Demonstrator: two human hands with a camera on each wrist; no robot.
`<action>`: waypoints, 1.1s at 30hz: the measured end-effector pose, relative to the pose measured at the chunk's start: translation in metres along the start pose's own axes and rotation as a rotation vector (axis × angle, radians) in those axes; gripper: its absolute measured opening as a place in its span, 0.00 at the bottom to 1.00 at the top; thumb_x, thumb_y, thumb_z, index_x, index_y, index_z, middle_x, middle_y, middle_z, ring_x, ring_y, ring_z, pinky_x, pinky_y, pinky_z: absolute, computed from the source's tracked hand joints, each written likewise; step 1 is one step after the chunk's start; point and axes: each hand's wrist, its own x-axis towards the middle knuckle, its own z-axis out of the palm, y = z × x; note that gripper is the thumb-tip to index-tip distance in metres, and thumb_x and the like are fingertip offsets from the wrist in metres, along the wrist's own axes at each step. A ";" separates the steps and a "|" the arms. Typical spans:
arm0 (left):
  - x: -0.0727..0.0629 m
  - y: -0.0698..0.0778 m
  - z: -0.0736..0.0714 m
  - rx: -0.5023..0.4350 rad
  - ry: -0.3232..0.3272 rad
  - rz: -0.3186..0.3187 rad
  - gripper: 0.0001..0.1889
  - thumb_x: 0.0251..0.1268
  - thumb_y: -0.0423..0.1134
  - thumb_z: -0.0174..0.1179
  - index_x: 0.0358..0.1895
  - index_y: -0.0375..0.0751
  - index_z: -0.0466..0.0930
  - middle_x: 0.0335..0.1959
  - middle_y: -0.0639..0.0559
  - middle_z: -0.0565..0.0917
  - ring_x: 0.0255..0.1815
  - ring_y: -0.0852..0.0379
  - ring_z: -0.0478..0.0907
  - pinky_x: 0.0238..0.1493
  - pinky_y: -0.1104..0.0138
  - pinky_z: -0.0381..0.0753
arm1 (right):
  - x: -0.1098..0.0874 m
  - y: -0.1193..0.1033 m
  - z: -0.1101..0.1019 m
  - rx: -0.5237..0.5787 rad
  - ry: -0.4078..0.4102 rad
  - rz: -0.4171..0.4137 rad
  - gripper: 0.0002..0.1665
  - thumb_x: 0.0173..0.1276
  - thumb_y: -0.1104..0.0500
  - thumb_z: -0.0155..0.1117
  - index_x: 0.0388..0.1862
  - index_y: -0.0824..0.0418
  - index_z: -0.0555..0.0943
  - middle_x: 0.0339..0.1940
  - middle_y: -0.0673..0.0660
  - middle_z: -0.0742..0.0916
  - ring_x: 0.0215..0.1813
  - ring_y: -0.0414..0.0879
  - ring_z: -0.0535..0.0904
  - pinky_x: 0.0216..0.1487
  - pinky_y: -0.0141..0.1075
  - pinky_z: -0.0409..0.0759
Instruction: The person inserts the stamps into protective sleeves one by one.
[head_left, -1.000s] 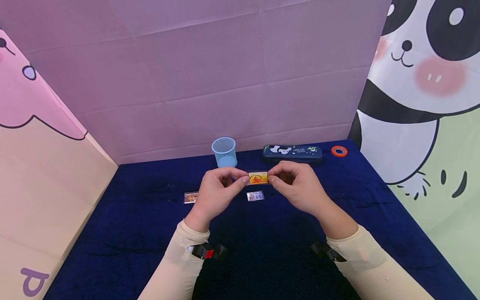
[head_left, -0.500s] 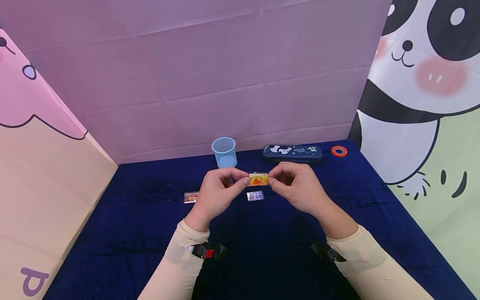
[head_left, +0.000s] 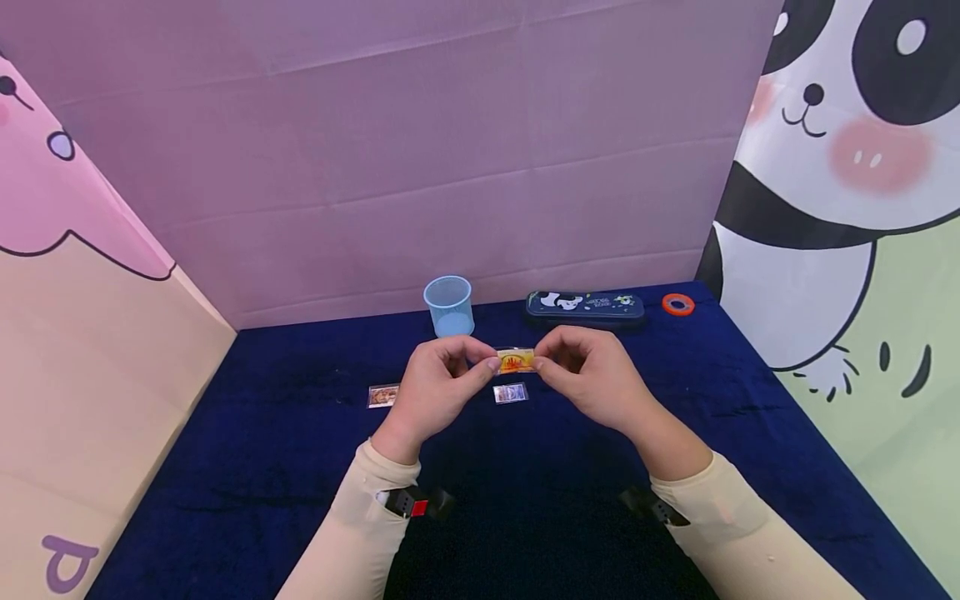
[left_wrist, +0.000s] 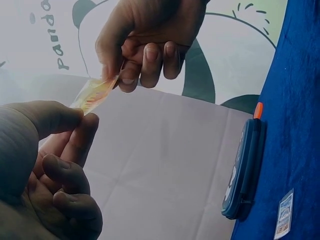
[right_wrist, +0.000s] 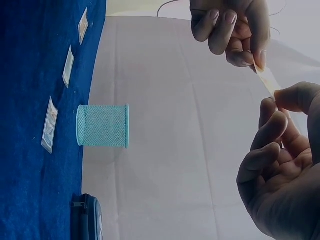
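Observation:
Both hands hold up a small yellow card (head_left: 516, 361) with a red design, in what looks like a clear sleeve. The left hand (head_left: 442, 379) pinches its left end between thumb and forefinger; the right hand (head_left: 592, 375) pinches the other end likewise. In the left wrist view the card (left_wrist: 94, 96) spans the gap between both hands, slightly bowed. A bluish small card (head_left: 511, 392) lies on the cloth beneath. Left of it lies an orange-brown card (head_left: 382, 396), partly covered by the left hand. A third flat card (right_wrist: 68, 66) shows in the right wrist view, hidden in the head view.
A light blue mesh pen cup (head_left: 448, 307) stands at the back of the dark blue cloth (head_left: 270, 467). Beside it are a navy panda pencil case (head_left: 585, 308) and an orange-red ring-shaped roll (head_left: 678, 304). Fabric walls (head_left: 480, 150) enclose the back and sides.
The yellow card has come down very slightly in the head view and tilted a little, with both hands keeping their pinch. The things on the cloth have stayed where they were.

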 end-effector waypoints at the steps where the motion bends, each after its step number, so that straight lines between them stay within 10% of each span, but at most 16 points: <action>1: 0.000 0.000 0.000 -0.001 0.000 0.000 0.03 0.74 0.38 0.67 0.44 0.46 0.90 0.31 0.54 0.82 0.23 0.53 0.67 0.24 0.67 0.66 | 0.000 0.000 0.000 0.002 0.001 -0.001 0.02 0.74 0.59 0.70 0.43 0.54 0.86 0.30 0.52 0.83 0.27 0.50 0.73 0.26 0.36 0.72; 33: 0.016 -0.035 0.024 -0.017 -0.019 -0.090 0.02 0.74 0.38 0.67 0.42 0.46 0.88 0.34 0.54 0.86 0.23 0.55 0.68 0.24 0.67 0.67 | 0.011 0.020 -0.020 -0.090 0.126 0.033 0.05 0.77 0.55 0.68 0.44 0.53 0.88 0.27 0.54 0.79 0.27 0.51 0.73 0.26 0.37 0.70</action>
